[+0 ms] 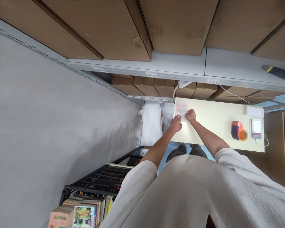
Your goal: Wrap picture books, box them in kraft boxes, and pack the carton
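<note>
A thin pale-pink booklet, apparently inside a clear plastic sleeve, lies at the left end of the cream table. My left hand is at its near edge, with the fingers bent and closed on the sleeve there. At the sleeve's right edge, my right hand has its fingertips pinched together on the plastic. Both hands rest low over the tabletop, close to each other. Fine print on the booklet is too small to read.
On the cream table stand an orange and purple tape dispenser, a white box and a blurred-out device. Shelves with cardboard boxes hang overhead. White plastic bags lie left; a black crate holds books.
</note>
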A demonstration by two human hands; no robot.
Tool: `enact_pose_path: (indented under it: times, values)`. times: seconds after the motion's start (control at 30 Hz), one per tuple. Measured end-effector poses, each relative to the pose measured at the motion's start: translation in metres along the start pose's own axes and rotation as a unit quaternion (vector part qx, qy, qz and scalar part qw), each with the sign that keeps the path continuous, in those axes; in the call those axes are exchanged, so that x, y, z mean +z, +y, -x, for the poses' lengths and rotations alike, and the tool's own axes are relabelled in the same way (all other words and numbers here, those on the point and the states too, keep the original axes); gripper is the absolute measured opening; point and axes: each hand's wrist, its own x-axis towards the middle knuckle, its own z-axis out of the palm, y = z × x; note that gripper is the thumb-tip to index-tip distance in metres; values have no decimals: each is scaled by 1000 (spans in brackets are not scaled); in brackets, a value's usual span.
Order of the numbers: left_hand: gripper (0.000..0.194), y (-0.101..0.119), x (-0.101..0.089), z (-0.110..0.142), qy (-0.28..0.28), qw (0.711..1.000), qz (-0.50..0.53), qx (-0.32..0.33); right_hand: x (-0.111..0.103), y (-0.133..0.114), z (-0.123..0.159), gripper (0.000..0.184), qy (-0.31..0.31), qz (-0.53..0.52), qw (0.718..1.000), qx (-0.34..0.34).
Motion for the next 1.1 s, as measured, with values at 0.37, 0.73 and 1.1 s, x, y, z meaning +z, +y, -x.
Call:
enact_pose_path:
  times: [0.37,0.73,1.1]
  values:
    - [71,0,-3,5,-7,1000,-4,-6,5,-4,3,26,1,13,1000,-7]
    - [79,6,-17,6,-73,992,-105,-3,-5,-3,6,18,-19,47,998,-38]
    - [67,28,-14,24,-9,991,-136,6,-55,24,33,21,-55,80,991,-97]
